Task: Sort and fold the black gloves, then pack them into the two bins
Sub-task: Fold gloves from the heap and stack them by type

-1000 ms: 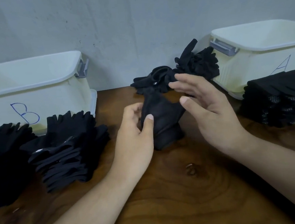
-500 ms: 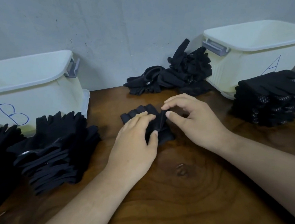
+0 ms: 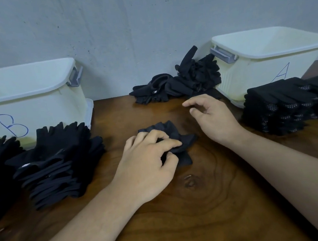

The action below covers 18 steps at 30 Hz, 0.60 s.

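The person's bare left hand (image 3: 148,159) and bare right hand (image 3: 214,119) show in full. The left forearm (image 3: 83,227) and right forearm (image 3: 291,169) are uncovered to the picture's edge. The fingers (image 3: 167,141) are slender, with short, plain, trimmed nails.

A hand-drawn blue letter "B" stands on the front wall of the white bin on the left (image 3: 39,108). A hand-drawn blue letter "A" stands on the front wall of the white bin on the far right (image 3: 260,68). A small pale tag shows on the left glove stack (image 3: 49,163), too small to read.
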Motion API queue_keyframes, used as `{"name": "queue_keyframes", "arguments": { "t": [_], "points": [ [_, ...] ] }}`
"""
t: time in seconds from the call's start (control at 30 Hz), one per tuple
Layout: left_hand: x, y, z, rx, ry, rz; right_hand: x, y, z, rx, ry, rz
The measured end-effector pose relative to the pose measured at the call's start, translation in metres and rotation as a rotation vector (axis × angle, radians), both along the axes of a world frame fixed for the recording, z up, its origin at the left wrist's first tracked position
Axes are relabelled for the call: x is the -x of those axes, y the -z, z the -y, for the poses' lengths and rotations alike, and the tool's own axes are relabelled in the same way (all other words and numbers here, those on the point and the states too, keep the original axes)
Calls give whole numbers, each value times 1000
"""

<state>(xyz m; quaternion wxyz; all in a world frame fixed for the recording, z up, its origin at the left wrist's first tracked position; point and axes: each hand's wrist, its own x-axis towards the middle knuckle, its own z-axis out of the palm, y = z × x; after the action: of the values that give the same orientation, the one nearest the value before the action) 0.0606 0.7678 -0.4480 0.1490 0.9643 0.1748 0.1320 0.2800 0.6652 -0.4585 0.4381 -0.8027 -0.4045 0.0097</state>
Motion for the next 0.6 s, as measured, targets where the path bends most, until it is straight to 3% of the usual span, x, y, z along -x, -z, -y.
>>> {"name": "queue_keyframes", "arguments": {
  "t": [0.17,0.3,0.43,0.6],
  "points": [
    [0,1,-1,22,-19,173,2,2,1,40,27,27],
    [-5,8,-6,67,-14,-59,-1,-1,-2,267,84,191],
    [-8,10,-7,72,-9,-135,-5,1,-8,605,153,226],
    [-7,9,-7,74,-3,-125,-1,3,-1,655,164,372]
  ]
}}
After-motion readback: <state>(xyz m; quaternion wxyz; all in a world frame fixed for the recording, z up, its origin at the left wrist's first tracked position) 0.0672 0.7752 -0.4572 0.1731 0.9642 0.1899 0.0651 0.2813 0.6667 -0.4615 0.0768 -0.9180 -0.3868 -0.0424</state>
